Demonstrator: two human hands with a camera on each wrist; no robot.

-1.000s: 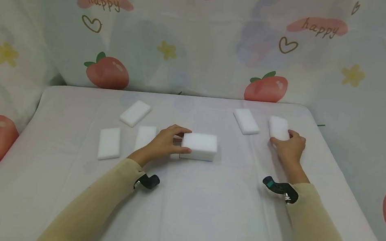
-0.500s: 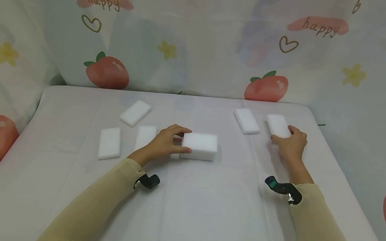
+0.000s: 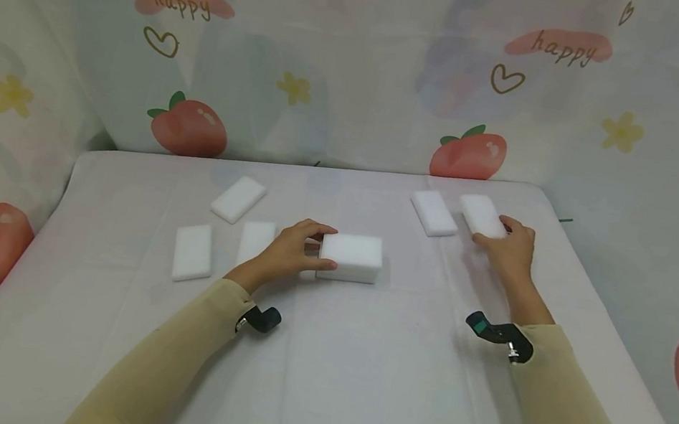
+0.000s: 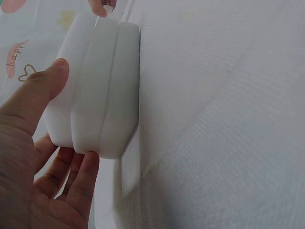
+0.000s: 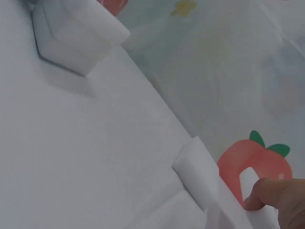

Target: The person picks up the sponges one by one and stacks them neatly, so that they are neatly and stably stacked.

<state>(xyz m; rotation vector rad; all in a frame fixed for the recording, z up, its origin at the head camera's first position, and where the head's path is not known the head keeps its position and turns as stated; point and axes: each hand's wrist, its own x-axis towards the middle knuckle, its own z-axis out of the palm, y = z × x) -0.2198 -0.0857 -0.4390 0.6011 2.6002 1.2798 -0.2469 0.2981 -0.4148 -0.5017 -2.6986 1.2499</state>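
Near the middle of the table in the head view, a stack of three white sponge blocks [image 3: 351, 256] lies flat; its layers show in the left wrist view. My left hand [image 3: 291, 249] grips the stack's left end, thumb [image 4: 58, 76] on the near side and fingers [image 4: 86, 179] on the far side. At the back right, my right hand [image 3: 509, 249] pinches one white sponge block [image 3: 482, 216] between thumb and fingers. That block appears raised off the table. Just left of it lies another sponge block [image 3: 433, 214], also seen in the right wrist view.
Left of the stack lie three loose sponge blocks: one at the back [image 3: 238, 199], one at the far left [image 3: 193, 253], and one partly hidden behind the left hand [image 3: 256, 240]. A white cloth covers the table [image 3: 354, 388]. Patterned curtain [image 3: 370, 86] stands behind it and at both sides.
My right hand has shifted the pinched sponge block leftward and farther back, and the block has turned slightly. My left hand and the stack have not moved.
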